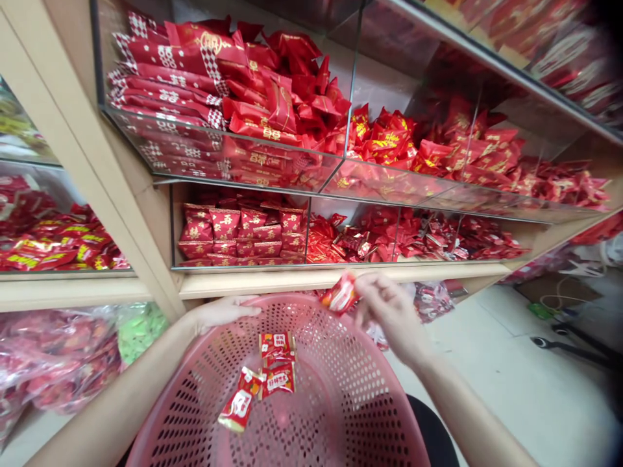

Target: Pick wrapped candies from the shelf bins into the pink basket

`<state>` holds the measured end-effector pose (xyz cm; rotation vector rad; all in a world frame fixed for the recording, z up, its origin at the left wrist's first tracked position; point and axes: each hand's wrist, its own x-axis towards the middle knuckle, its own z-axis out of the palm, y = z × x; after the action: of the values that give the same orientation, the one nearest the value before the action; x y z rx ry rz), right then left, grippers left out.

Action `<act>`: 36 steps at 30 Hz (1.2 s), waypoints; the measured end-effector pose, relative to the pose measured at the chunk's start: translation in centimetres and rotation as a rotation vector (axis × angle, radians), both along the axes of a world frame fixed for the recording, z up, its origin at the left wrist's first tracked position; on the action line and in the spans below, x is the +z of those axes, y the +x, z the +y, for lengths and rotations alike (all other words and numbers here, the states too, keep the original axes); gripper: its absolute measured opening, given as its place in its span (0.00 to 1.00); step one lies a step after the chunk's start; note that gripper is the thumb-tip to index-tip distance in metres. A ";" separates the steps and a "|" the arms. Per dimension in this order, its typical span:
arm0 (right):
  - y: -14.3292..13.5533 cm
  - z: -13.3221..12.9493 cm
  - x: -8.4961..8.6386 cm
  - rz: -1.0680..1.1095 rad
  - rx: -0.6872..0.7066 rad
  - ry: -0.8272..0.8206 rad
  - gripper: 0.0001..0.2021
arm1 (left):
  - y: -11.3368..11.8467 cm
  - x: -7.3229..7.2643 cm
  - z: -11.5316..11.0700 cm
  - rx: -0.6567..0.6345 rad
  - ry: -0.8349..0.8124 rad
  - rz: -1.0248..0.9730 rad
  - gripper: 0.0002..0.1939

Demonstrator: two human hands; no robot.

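A pink perforated basket (335, 395) fills the lower middle of the view, with several small red candy packets (280, 379) on its bottom. My left hand (226, 312) grips the far left part of its rim, thumb over the edge. At the far right rim, my right hand (384, 308) pinches a red packet (339, 293) between thumb and fingers, just above the edge. The hand and packet are slightly blurred.
Clear shelf bins (335, 175) of red packets rise ahead on a wooden frame (341, 279). Plastic bags of packets (63, 357) lie low at the left. Pale floor (511, 363) and dark chair legs (574, 347) show at the right.
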<state>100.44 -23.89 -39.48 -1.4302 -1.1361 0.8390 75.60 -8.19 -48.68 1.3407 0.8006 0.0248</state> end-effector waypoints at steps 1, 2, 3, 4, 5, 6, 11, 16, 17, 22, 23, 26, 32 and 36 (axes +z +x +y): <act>-1.1 -0.2 -1.3 0.027 0.118 -0.076 0.13 | 0.0 -0.1 0.0 0.001 0.001 -0.006 0.28; -2.3 -0.1 -2.6 0.051 0.242 -0.140 0.13 | 0.0 -0.3 0.1 0.004 0.003 -0.010 0.29; -3.4 0.1 -3.9 0.047 0.365 -0.189 0.12 | 0.0 -0.5 0.1 0.006 0.006 -0.012 0.29; -4.5 0.5 -5.0 -0.001 0.481 -0.232 0.12 | 0.0 -0.6 0.1 0.009 0.012 -0.013 0.29; -5.6 1.0 -5.9 -0.097 0.597 -0.254 0.11 | -0.1 -0.8 0.2 0.012 0.022 -0.017 0.29; -6.7 1.7 -6.6 -0.243 0.696 -0.249 0.10 | -0.2 -1.0 0.3 0.013 0.036 -0.029 0.28; -12.6 4.8 -7.4 -1.146 0.937 -0.099 0.08 | -0.5 -1.4 0.5 -0.007 0.083 -0.132 0.25; -17.2 6.8 -8.8 -1.394 1.098 -0.194 0.08 | -0.5 -1.0 0.5 -0.046 0.103 -0.141 0.25; -17.6 7.0 -9.2 -1.402 1.113 -0.199 0.08 | -0.5 -1.0 0.5 -0.045 0.110 -0.134 0.25; -17.5 7.8 -10.5 -1.442 1.151 -0.166 0.09 | -0.4 -1.0 0.5 -0.005 0.147 -0.110 0.24; -17.4 7.8 -10.5 -1.448 1.154 -0.163 0.09 | -0.4 -1.1 0.6 0.000 0.148 -0.104 0.23; -17.3 7.1 -10.3 -1.433 1.146 -0.157 0.09 | -0.4 -1.2 0.5 -0.008 0.120 -0.096 0.23; -19.3 4.4 -10.2 -1.425 1.167 -0.137 0.05 | -0.4 -1.0 0.4 0.000 0.047 -0.054 0.26; -20.7 3.7 -11.2 -1.477 1.205 -0.185 0.05 | -0.4 -0.7 0.3 0.008 0.042 -0.012 0.27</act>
<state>79.74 -20.20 -50.64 -1.3411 -3.2886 0.5065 75.19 -7.87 -49.40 1.3757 0.7992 0.0559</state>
